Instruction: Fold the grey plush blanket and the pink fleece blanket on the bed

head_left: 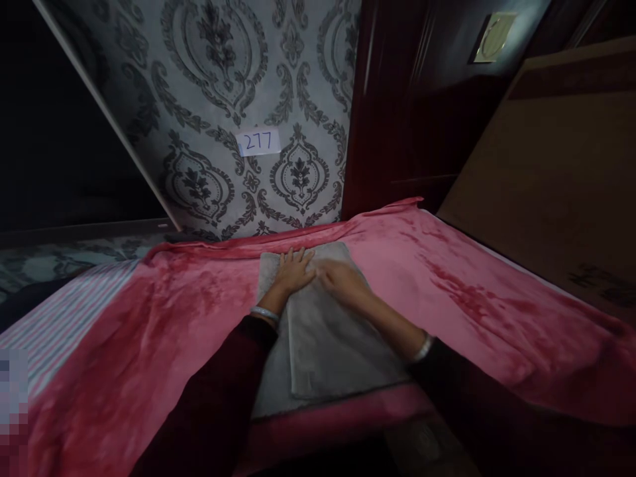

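A grey, plush-looking cloth (342, 344) lies on a pink blanket, with one layer folded over another. My left hand (294, 270) rests flat near its far left part, fingers spread. Close beside it, my right hand (340, 281) has its fingers curled together at the far end of the folded-over layer, seemingly pinching it. Slight blur and the hand itself hide the right fingertips. Each wrist wears a light bracelet below a dark sleeve.
The pink blanket (412, 265) covers the surface, with a striped cloth (84, 318) at left. Behind stands a patterned wall with a paper label (259, 142) reading 277. A dark screen (74, 132) is at left, a large cardboard box (561, 179) at right.
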Available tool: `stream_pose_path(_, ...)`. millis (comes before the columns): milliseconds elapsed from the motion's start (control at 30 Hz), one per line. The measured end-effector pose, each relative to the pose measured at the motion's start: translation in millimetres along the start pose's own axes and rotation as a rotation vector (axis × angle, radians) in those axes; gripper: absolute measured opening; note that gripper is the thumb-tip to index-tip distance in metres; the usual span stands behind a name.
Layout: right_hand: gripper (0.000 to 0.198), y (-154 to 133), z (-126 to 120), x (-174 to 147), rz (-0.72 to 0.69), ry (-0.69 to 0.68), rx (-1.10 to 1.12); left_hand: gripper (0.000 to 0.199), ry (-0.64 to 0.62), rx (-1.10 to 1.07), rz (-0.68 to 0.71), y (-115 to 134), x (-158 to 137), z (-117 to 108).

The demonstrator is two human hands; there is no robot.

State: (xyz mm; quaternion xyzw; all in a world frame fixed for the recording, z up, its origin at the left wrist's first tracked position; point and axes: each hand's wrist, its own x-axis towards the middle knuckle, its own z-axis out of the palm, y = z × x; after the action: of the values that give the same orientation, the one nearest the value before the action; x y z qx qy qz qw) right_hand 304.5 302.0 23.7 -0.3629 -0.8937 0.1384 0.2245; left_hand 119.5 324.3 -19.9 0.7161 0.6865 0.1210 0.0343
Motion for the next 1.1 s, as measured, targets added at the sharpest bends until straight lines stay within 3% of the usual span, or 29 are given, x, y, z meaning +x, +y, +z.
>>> stream_pose_path(133,0.053,36,9,54,0.248,0.030,-0.166,0.072,-0.011,0.006,-0.009,1,-1,-2)
stream_pose_path(333,0.059,77,53,49,0.337,-0.019,-0.199,0.073,-0.006,0.026,-0.067,0,1,0)
stream_pose_path(600,0.063,79,51,54,0.389,-0.118,-0.202,0.073,-0.029,0.117,-0.259,-4,-2,-7)
stream_pose_path(867,0.063,78,51,50,0.381,-0.100,-0.215,0.073,-0.041,0.052,-0.477,-43,-12,-18)
stream_pose_path(1100,0.061,80,53,50,0.363,-0.073,-0.203,0.068,0.072,-0.050,-0.598,-67,-23,-14)
